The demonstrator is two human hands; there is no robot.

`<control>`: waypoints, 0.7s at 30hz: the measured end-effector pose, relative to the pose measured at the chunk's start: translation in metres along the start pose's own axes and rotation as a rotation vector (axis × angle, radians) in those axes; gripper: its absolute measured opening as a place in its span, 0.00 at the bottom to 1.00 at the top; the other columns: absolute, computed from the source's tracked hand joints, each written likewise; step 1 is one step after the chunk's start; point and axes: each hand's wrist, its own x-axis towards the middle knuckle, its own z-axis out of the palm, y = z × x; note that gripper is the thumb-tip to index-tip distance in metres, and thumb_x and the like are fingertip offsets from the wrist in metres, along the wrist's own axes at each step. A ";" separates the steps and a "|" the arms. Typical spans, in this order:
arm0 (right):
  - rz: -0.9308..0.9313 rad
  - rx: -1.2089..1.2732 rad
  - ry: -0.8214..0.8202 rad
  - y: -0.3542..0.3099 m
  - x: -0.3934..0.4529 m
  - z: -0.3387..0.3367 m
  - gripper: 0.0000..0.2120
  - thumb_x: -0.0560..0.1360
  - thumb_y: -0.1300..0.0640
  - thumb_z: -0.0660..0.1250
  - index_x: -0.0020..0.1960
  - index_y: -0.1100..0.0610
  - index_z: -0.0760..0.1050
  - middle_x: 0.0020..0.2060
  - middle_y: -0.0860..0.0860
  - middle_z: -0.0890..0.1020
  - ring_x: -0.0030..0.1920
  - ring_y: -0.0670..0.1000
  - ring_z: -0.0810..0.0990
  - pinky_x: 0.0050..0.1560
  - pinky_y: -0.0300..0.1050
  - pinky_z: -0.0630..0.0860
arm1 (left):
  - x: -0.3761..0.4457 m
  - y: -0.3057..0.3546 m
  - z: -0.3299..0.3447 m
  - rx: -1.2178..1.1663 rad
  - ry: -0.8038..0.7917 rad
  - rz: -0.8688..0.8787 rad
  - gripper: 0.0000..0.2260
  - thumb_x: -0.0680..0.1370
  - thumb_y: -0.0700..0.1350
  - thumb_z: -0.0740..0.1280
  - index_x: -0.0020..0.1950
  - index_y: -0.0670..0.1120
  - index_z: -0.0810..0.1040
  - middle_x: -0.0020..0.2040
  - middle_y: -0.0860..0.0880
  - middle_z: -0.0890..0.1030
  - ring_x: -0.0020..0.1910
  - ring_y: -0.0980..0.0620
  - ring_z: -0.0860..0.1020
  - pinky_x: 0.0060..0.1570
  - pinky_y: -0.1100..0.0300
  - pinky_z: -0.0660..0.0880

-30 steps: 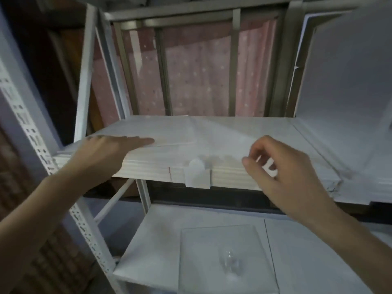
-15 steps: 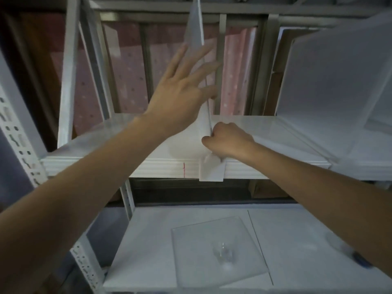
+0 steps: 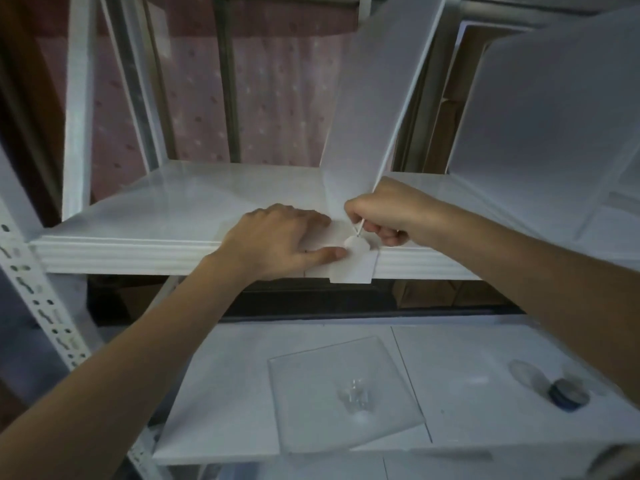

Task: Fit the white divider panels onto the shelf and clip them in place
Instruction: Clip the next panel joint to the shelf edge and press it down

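White plastic divider panel (image 3: pixel 374 98) stood leaning right on the shelf (image 3: pixel 138 251), its near bottom corner at the white clip (image 3: pixel 353 263) on the front lip. The right hand (image 3: pixel 388 213) was curled tight, seemingly pinching that corner; the left hand (image 3: pixel 277 237) lay pressed flat, thumb against the clip. Clipping was in hand; next, I judged, the panel needed straightening and pushing into the slot.

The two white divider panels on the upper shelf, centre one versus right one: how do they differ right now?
The centre divider panel is gripped at its lower front corner by the right hand, above the white clip; the right divider panel is untouched. The centre one shows a narrow face and thin front edge; the right one shows a broad face. Both are plain white and lean right.
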 end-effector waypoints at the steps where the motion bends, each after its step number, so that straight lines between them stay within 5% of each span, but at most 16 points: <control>1: 0.013 -0.010 -0.017 -0.002 -0.001 -0.002 0.04 0.70 0.60 0.66 0.40 0.61 0.76 0.23 0.52 0.73 0.21 0.49 0.65 0.26 0.40 0.65 | 0.001 -0.001 0.001 0.020 -0.006 0.011 0.40 0.74 0.80 0.50 0.77 0.58 0.70 0.72 0.52 0.78 0.66 0.46 0.77 0.61 0.46 0.75; 6: -0.033 0.077 0.022 -0.008 0.002 -0.012 0.06 0.72 0.61 0.67 0.48 0.60 0.80 0.24 0.50 0.70 0.20 0.47 0.63 0.23 0.38 0.62 | 0.002 -0.006 0.009 0.081 0.007 0.023 0.43 0.72 0.82 0.49 0.77 0.58 0.69 0.75 0.55 0.75 0.68 0.46 0.76 0.61 0.46 0.74; 12: -0.045 0.010 0.004 -0.011 0.001 -0.011 0.06 0.74 0.64 0.65 0.40 0.58 0.70 0.25 0.51 0.67 0.21 0.47 0.61 0.24 0.40 0.58 | 0.003 -0.007 0.009 0.067 0.034 0.028 0.41 0.73 0.81 0.51 0.78 0.58 0.70 0.75 0.56 0.75 0.68 0.46 0.76 0.59 0.47 0.75; 21: -0.031 -0.133 0.080 -0.024 -0.001 -0.006 0.04 0.76 0.61 0.66 0.44 0.60 0.73 0.31 0.54 0.69 0.25 0.50 0.65 0.27 0.40 0.62 | 0.005 -0.012 0.015 0.036 0.072 0.028 0.41 0.71 0.82 0.50 0.76 0.60 0.71 0.73 0.58 0.77 0.66 0.47 0.77 0.57 0.47 0.75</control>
